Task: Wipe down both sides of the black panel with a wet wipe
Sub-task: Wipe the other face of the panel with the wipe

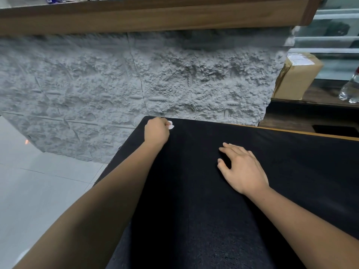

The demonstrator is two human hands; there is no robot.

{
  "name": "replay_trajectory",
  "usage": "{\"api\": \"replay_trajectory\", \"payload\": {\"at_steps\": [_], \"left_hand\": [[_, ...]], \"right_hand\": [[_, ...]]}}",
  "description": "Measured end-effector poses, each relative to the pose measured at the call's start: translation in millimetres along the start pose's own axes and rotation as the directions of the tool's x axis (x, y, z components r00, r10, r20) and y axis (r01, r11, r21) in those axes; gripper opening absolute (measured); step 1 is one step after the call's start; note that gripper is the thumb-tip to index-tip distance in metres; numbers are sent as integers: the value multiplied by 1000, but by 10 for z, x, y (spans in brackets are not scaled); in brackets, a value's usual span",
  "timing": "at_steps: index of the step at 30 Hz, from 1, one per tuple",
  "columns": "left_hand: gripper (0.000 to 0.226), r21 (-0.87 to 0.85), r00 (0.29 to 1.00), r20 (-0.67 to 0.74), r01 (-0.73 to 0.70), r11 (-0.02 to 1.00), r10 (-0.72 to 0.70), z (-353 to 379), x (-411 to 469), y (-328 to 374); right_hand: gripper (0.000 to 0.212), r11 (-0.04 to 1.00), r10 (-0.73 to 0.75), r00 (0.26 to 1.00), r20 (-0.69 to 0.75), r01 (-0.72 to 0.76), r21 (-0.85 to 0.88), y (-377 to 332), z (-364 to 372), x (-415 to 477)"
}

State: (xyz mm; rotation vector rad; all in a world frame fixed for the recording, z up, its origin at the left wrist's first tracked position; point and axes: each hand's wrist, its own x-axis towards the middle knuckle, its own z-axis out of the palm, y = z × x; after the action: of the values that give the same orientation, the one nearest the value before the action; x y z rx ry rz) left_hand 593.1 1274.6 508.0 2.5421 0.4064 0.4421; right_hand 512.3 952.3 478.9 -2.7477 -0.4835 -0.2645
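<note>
The left hand (156,131) clutches the wet wipe (171,125) at the upper-left corner of the black panel (194,200) filling the lower frame, right hand (242,167) flat and open mid-panel; a hard stroke there could, I reckon, run off the edge.

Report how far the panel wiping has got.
Done: cannot tell; the black panel shows no wet streaks. In hand: the left hand grips the wet wipe at the far left corner while the right hand rests flat on top. Left: probably the other side, hidden here.
</note>
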Motion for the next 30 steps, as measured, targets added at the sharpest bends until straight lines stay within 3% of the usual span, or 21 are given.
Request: {"api": "replay_trajectory", "payload": {"at_steps": [9,14,22,30], "left_hand": [[25,48,976,29,-216,975,214,202,-247,338],[23,61,965,72,-255,965,251,257,-303,390],[29,129,983,72,-176,976,167,-71,-188,-9],[22,43,996,44,70,997,-72,-527,-53,-644]], "right_hand": [[51,1000,1,1000,0,-1,12,-23,-24,-11],[51,1000,2,1000,2,-2,20,-26,-30,-21],[52,1000,2,1000,9,-2,28,-15,-28,-10],[52,1000,8,1000,18,-9,29,-7,-23,-6]]}}
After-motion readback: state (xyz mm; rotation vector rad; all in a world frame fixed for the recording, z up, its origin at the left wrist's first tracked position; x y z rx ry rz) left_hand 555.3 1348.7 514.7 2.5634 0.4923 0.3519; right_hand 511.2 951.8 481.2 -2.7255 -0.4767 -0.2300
